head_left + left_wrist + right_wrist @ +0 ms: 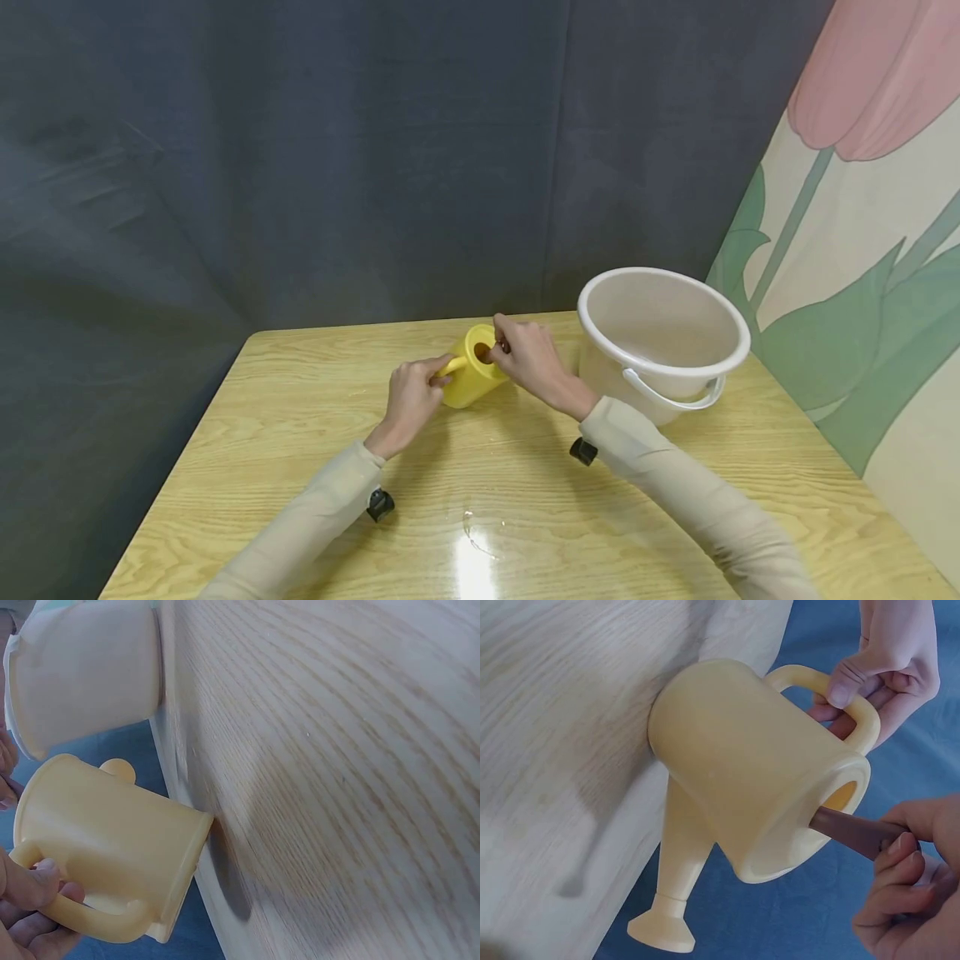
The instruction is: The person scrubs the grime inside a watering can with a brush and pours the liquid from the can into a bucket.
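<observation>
A yellow watering can (471,387) tilts over the far part of the table, the low edge of its base at or just above the wood. My left hand (411,398) grips the can's loop handle (105,921). With my right hand (534,360) I hold a dark brown tapered stick (849,830), whose far end goes into the can's top opening. What that end looks like is hidden inside. In the right wrist view, the spout (681,851) with its flared tip points down and away from the handle.
A white bucket (600,367) with a hanging white handle stands just right of my right hand. Small wet marks (474,533) show on the wooden table (300,467) near the front. A dark curtain (405,167) hangs behind, and a tulip-painted wall (840,333) rises at the right.
</observation>
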### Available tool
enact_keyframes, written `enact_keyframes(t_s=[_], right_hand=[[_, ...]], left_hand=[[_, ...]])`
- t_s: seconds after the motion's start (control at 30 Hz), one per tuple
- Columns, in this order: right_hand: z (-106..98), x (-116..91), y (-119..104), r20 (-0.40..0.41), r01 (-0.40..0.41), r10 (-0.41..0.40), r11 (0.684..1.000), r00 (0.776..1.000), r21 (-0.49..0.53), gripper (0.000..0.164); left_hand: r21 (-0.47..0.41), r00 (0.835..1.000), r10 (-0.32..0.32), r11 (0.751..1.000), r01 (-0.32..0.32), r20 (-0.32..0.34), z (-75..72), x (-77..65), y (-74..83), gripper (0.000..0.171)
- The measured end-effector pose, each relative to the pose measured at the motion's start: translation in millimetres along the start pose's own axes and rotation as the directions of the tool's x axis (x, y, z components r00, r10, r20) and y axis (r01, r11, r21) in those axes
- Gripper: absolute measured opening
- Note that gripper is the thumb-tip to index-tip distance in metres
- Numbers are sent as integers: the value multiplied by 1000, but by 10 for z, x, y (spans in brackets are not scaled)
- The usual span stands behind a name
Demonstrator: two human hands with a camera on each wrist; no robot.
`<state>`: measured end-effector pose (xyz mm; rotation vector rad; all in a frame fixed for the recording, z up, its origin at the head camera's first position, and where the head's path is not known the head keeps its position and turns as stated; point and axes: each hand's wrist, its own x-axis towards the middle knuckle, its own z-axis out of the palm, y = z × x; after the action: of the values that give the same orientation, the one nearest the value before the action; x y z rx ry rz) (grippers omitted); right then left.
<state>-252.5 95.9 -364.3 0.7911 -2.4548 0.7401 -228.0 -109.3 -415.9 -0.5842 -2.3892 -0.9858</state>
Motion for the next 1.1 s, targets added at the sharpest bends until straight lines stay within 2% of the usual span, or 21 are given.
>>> enact_keyframes(t_s=[0.3, 0.77, 1.1], right_hand=[[22, -16, 56, 18, -23, 22, 998, 1000, 57, 27], [-206, 49, -71, -8, 14, -13, 997, 1000, 71, 25], [-44, 16, -1, 11, 0, 0, 999, 1000, 49, 24]], left_hand=[[5, 1000, 27, 1000, -27, 6, 14, 0, 1, 35], [20, 1000, 19, 1000, -19, -5, 14, 14, 4, 35], [19, 1000, 26, 999, -26, -7, 15, 7, 2, 35]])
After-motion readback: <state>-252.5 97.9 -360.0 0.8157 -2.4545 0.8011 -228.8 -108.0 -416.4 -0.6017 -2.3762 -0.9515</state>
